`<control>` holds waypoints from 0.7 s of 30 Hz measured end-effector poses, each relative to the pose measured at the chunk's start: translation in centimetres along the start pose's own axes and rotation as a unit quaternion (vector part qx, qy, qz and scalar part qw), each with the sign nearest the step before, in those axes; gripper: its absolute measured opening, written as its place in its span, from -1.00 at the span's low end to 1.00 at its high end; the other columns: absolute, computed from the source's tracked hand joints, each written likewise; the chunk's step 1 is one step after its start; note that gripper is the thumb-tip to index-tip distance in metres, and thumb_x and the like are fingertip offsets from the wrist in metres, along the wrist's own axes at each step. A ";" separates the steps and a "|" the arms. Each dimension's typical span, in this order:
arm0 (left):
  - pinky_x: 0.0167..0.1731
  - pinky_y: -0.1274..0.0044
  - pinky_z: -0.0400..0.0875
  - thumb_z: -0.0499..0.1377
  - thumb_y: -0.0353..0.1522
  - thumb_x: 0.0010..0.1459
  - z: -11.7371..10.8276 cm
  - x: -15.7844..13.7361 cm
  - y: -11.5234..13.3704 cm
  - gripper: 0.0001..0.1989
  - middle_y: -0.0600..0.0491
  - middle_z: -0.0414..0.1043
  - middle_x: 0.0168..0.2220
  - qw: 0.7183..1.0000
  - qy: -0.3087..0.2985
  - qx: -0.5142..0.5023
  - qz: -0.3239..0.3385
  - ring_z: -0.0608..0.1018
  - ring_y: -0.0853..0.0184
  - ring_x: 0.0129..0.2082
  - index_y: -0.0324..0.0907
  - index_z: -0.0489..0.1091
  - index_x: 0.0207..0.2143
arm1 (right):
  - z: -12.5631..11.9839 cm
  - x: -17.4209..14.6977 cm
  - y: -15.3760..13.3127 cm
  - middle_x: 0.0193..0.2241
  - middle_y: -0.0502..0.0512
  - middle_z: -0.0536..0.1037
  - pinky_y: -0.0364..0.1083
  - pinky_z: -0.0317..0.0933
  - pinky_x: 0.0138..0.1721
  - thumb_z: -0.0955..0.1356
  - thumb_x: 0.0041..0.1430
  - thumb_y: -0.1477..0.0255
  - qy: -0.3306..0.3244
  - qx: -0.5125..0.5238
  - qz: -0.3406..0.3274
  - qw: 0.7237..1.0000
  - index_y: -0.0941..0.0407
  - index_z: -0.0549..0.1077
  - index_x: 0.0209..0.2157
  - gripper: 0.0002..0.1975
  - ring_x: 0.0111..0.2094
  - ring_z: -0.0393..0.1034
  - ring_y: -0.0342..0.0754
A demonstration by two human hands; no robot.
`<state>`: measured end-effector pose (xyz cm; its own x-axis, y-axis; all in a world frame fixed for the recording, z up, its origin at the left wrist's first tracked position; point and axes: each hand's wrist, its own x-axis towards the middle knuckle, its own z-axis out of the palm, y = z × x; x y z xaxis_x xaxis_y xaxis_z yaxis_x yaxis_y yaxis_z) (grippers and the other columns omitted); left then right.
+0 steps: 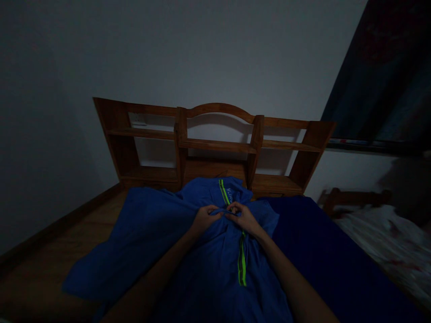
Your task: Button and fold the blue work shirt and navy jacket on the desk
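A blue work jacket (148,224) lies spread over the bed, its cloth wrinkled around the middle. Yellow-green striped trim (242,262) runs down its right part, and pale lettering shows near the top. My left hand (206,218) pinches a fold of the jacket between thumb and fingers. Close beside it, my right hand (243,216) grips the same fold with bent fingers. The hands are a short span apart, and the pinched edge stretches between them. Dim light hides whether a button or other fastener is there.
A wooden headboard (218,144) with open shelves stands against the wall behind the jacket. Dark blue bedding (313,251) lies to the right, with bare wooden boards (84,224) at the left. Pale crumpled cloth (387,237) and a dark curtain (384,76) are farther right.
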<state>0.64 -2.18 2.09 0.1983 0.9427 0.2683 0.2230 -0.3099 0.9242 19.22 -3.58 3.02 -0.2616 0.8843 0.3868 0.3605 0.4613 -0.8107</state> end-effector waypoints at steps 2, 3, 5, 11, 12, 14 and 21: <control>-0.25 0.50 0.40 0.22 -0.27 -0.09 0.1 0.0 -0.3 -0.76 0.01 0.54 -0.36 1.000 0.000 0.003 0.015 0.54 0.27 -0.30 -0.25 0.47 -0.38 | 0.0 0.0 0.0 -0.57 -0.11 0.29 -0.22 0.11 -0.42 0.39 0.00 0.37 0.006 -0.005 0.002 1.000 0.13 0.43 -0.31 -0.81 -0.49 0.20 -0.20; -0.25 0.51 0.40 0.20 -0.28 -0.08 0.2 0.0 -0.5 -0.77 0.01 0.53 -0.35 1.000 0.003 0.008 0.025 0.54 0.28 -0.30 -0.24 0.47 -0.37 | 0.0 0.0 0.0 -0.56 -0.11 0.28 -0.23 0.10 -0.41 0.39 -0.01 0.38 0.011 -0.007 0.002 1.000 0.13 0.43 -0.31 -0.82 -0.49 0.20 -0.20; -0.23 0.51 0.39 0.18 -0.29 -0.05 0.3 0.0 -0.8 -0.78 0.02 0.53 -0.34 0.998 0.014 0.031 0.045 0.54 0.29 -0.29 -0.23 0.47 -0.36 | -0.1 -0.1 0.0 -0.55 -0.11 0.28 -0.23 0.09 -0.42 0.39 -0.03 0.41 0.012 -0.007 0.003 1.000 0.13 0.44 -0.32 -0.83 -0.48 0.19 -0.20; -0.21 0.51 0.38 0.16 -0.30 -0.03 0.5 0.1 -1.2 -0.80 0.03 0.53 -0.34 0.995 0.016 0.065 0.068 0.54 0.30 -0.29 -0.22 0.46 -0.36 | 0.0 -0.2 0.0 -0.53 -0.12 0.26 -0.26 0.01 -0.55 0.35 -0.06 0.47 -0.019 0.020 0.024 0.999 0.14 0.41 -0.31 -0.81 -0.55 0.12 -0.24; -0.21 0.51 0.39 0.17 -0.29 -0.04 0.5 0.1 -1.2 -0.79 0.03 0.53 -0.34 0.996 0.015 0.059 0.066 0.54 0.30 -0.29 -0.23 0.46 -0.36 | 0.1 -0.2 0.1 -0.53 -0.12 0.26 -0.27 0.01 -0.55 0.34 -0.05 0.47 -0.020 0.023 0.023 0.999 0.14 0.40 -0.31 -0.81 -0.54 0.12 -0.24; -0.22 0.51 0.39 0.17 -0.29 -0.03 0.5 0.1 -1.1 -0.78 0.01 0.53 -0.34 0.997 0.010 0.043 0.060 0.54 0.29 -0.29 -0.24 0.45 -0.36 | 0.1 -0.2 0.1 -0.52 -0.11 0.26 -0.27 0.02 -0.54 0.34 -0.06 0.47 -0.015 0.023 0.019 0.999 0.14 0.40 -0.32 -0.82 -0.53 0.13 -0.24; -0.25 0.50 0.39 0.19 -0.25 -0.03 -0.1 0.2 -0.6 -0.72 0.00 0.53 -0.33 0.997 -0.072 -0.010 0.011 0.53 0.26 -0.29 -0.26 0.47 -0.31 | 0.1 -0.5 -0.4 -0.47 -0.10 0.32 -0.28 0.05 -0.54 0.38 -0.06 0.41 -0.015 0.054 0.024 0.998 0.10 0.31 -0.24 -0.70 -0.50 0.19 -0.22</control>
<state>0.43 -1.82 1.57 0.3384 0.9079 0.2472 0.1994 -0.3259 0.9241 19.11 -4.17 3.09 -0.2727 0.9023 0.3340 0.2757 0.4059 -0.8714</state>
